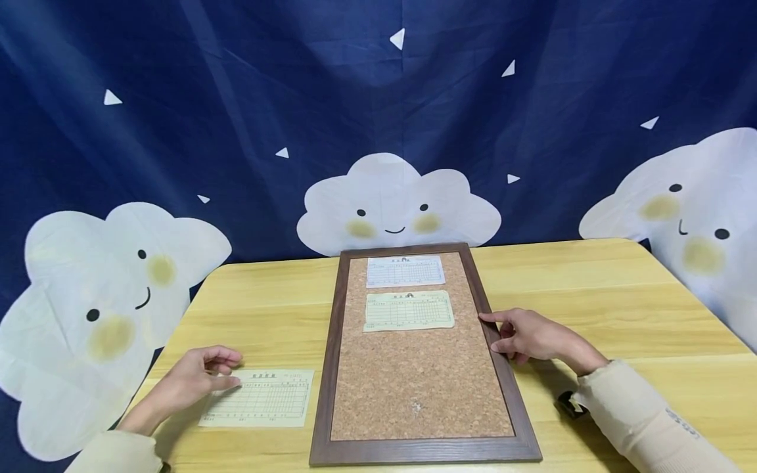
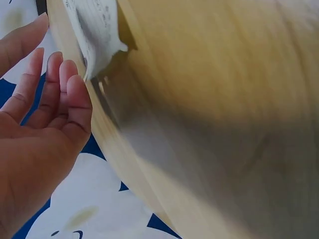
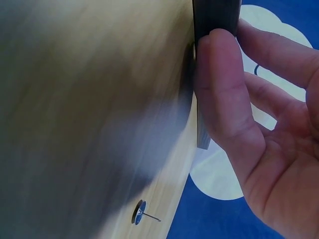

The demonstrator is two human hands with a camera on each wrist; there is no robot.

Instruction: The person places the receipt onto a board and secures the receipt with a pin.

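Note:
A framed cork board (image 1: 414, 374) lies on the table. A bluish printed slip (image 1: 402, 272) is on its upper part, with a pale yellow slip (image 1: 405, 312) below it. A small round spot shows near the top of each slip. My right hand (image 1: 526, 335) grips the right side of the board's brown wooden frame (image 3: 217, 17), fingers against its edge. Left of the board lies another yellow slip (image 1: 266, 401), its near end lifted off the table in the left wrist view. My left hand (image 1: 192, 381) hovers at that slip's left end, fingers loosely bent; contact is unclear.
A thumbtack (image 3: 141, 213) lies on its side on the wooden table (image 1: 621, 309), near my right hand. A blue cloth (image 1: 378, 79) with printed clouds hangs behind the table. A pale worn spot (image 1: 416, 408) marks the lower cork.

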